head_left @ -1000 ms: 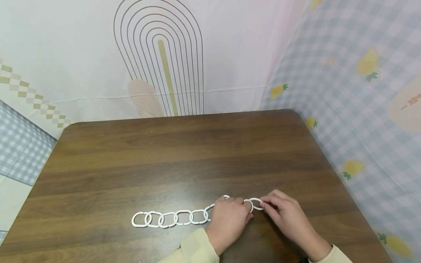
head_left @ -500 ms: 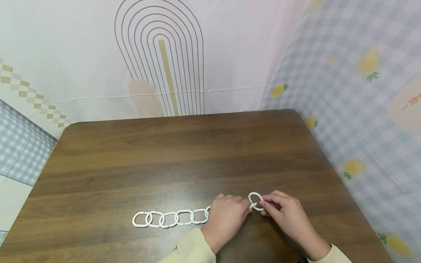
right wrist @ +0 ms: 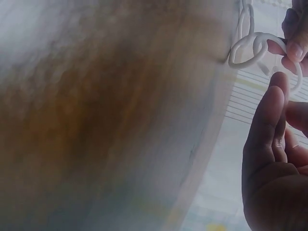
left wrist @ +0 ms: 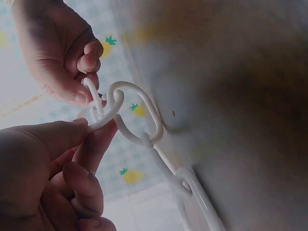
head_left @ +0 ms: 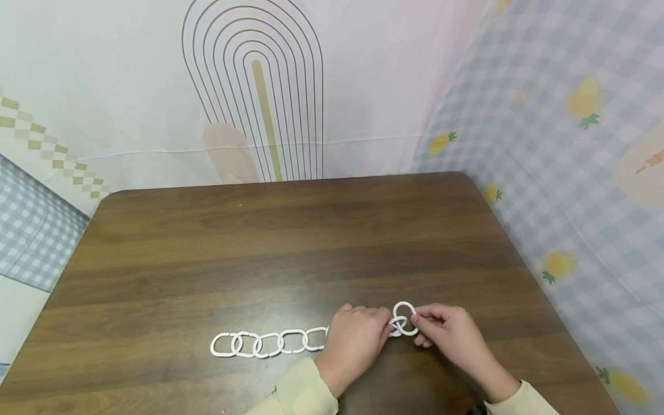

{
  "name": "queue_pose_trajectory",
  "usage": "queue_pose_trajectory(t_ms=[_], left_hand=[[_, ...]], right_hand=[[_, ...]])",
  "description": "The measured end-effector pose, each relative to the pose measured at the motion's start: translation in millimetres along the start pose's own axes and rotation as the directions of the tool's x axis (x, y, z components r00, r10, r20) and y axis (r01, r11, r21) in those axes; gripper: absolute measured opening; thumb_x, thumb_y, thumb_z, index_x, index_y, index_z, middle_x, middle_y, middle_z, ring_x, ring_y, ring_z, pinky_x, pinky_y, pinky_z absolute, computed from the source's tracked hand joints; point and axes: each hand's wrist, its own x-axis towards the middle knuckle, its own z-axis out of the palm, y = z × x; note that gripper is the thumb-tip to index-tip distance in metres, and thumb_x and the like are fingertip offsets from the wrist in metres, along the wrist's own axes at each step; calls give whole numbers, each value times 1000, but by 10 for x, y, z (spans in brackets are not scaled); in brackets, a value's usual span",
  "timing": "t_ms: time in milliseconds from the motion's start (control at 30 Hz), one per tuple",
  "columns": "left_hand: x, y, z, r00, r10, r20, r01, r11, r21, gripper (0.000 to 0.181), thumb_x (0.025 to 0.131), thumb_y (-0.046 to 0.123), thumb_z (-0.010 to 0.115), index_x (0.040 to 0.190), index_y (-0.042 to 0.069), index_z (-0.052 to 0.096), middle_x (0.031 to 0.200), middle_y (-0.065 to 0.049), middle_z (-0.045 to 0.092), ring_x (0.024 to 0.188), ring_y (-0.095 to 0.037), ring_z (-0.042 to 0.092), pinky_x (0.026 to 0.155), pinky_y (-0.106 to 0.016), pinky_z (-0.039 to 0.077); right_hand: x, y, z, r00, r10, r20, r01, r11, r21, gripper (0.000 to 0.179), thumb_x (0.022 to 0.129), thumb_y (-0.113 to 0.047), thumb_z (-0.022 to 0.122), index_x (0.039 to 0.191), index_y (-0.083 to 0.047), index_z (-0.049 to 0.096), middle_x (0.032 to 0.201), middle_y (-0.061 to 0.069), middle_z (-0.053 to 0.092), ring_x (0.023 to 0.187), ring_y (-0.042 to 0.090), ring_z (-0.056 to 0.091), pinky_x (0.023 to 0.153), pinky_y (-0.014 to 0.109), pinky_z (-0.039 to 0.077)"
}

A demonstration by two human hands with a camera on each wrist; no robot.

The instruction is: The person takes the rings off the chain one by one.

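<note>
A white plastic chain (head_left: 282, 343) of several oval links stretches leftward over the brown table. My left hand (head_left: 355, 343) covers part of it and pinches a link (left wrist: 107, 121) between thumb and index finger close to the chain's right end. Between thumb and index finger, my right hand (head_left: 453, 340) pinches the end link (head_left: 403, 304), which is tilted up and overlaps the link beside it. In the left wrist view, more links hang down from the pinched one. The right wrist view has the left fingers at the top right, on a white link (right wrist: 299, 79).
The wood-grain table (head_left: 290, 248) has rounded far corners. Behind it hangs a pale cloth (head_left: 363, 86) with an arch print, and a checked cloth (head_left: 539, 173) with yellow fruit borders the right side.
The end link, flat in line with the chain a second ago, is now turned up beside the left fingertips. The left hand has shifted slightly left, over more of the chain.
</note>
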Motion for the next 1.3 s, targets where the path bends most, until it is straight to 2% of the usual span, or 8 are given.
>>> queue_pose_trajectory(t_ms=[267, 600, 833, 1067, 1300], left_hand=[[-21, -16, 1, 999, -19, -44, 17, 999, -45, 16, 88, 33, 75, 79, 24, 64, 67, 14, 65, 58, -8, 60, 53, -24, 32], [-20, -35, -4, 998, -22, -65, 17, 997, -71, 16, 87, 32, 75, 81, 24, 63, 71, 14, 67, 60, -9, 61, 53, -24, 31], [-30, -31, -5, 999, -22, -46, 18, 997, -80, 16, 87, 33, 76, 81, 25, 64, 71, 14, 67, 60, -8, 61, 54, -24, 31], [-51, -26, -2, 999, -31, -24, 29, 996, -82, 16, 87, 34, 76, 82, 25, 64, 72, 14, 67, 60, -8, 61, 53, -24, 32], [-56, -32, -6, 999, -37, -16, 36, 996, -76, 15, 88, 34, 75, 82, 25, 64, 72, 14, 68, 61, -8, 62, 53, -24, 32]], right_hand=[[-11, 16, -38, 998, 46, 46, -48, 998, 30, 26, 95, -6, 67, 108, 16, 67, 71, 17, 71, 56, 16, 67, 54, 31, 57], [16, 50, -70, 990, 86, 110, -93, 994, 62, 28, 96, -8, 65, 108, 18, 65, 73, 18, 68, 58, 19, 69, 53, 33, 57], [39, 70, -54, 986, 88, 145, -96, 994, 50, 27, 96, -8, 65, 107, 17, 66, 73, 16, 68, 58, 20, 69, 53, 34, 57], [48, 61, -20, 987, 58, 148, -60, 998, 10, 23, 96, -7, 64, 103, 14, 68, 72, 15, 69, 55, 18, 68, 51, 32, 56], [48, 66, -18, 988, 61, 145, -63, 998, 5, 22, 96, -6, 64, 103, 15, 68, 71, 15, 68, 54, 18, 67, 51, 32, 56]])
